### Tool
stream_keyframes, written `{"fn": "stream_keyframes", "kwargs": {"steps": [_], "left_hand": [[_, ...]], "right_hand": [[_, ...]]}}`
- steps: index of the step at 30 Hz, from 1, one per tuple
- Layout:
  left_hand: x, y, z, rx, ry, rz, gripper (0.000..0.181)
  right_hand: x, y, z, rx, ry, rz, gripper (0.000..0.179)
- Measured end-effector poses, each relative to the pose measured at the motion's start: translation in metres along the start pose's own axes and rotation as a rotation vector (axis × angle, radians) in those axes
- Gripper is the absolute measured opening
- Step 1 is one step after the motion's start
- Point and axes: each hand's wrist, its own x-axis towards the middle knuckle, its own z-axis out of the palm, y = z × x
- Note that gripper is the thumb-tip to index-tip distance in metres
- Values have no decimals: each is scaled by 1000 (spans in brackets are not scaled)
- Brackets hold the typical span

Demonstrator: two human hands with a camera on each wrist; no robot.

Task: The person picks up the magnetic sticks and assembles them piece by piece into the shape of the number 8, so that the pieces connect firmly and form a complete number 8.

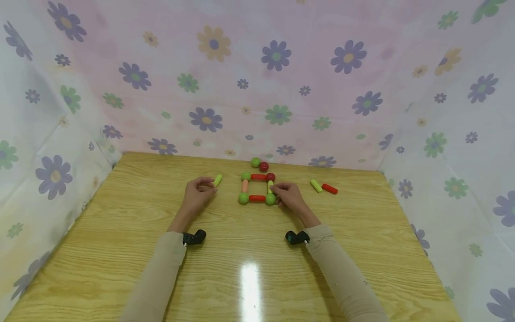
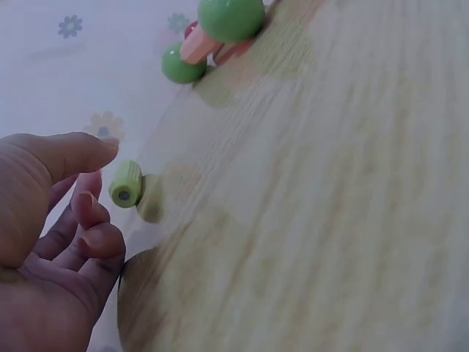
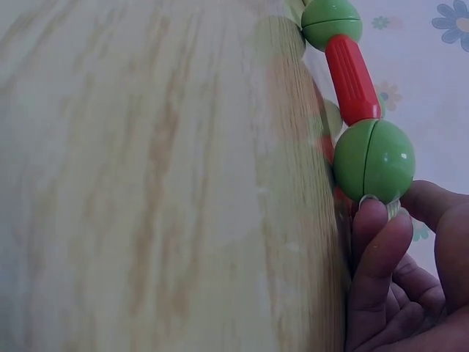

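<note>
Two fingers and the thumb of the right hand pinch the yellow-green side rod, just right of centre in the head view, next to the lower-right green ball. That rod forms the right side of a ball-and-rod square with red rods above and below, a salmon rod at left, green balls at three corners and a dark red ball at upper right. Left of centre, the left hand is loosely curved, thumb and fingers apart, just beside a loose lime rod. Above the square, a spare green ball and a crimson ball sit together. Right of centre lie a chartreuse rod and a loose red rod.
</note>
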Motion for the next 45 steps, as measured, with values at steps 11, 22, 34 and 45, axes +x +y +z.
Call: {"fn": "stream_keyframes", "kwargs": {"steps": [11,22,34,45], "left_hand": [[23,9,-3,209,-52,-89,49],[28,15,16,399,-45,-65,37],[21,14,19,370,-46,-69,36],[6,27,19,331,-202,-138,39]], "right_hand": [[6,15,4,0,35,-47,40],[5,12,4,-20,69,-41,42],[6,17,8,-20,96,-88,37],[3,14,8,2,99,-65,41]]}}
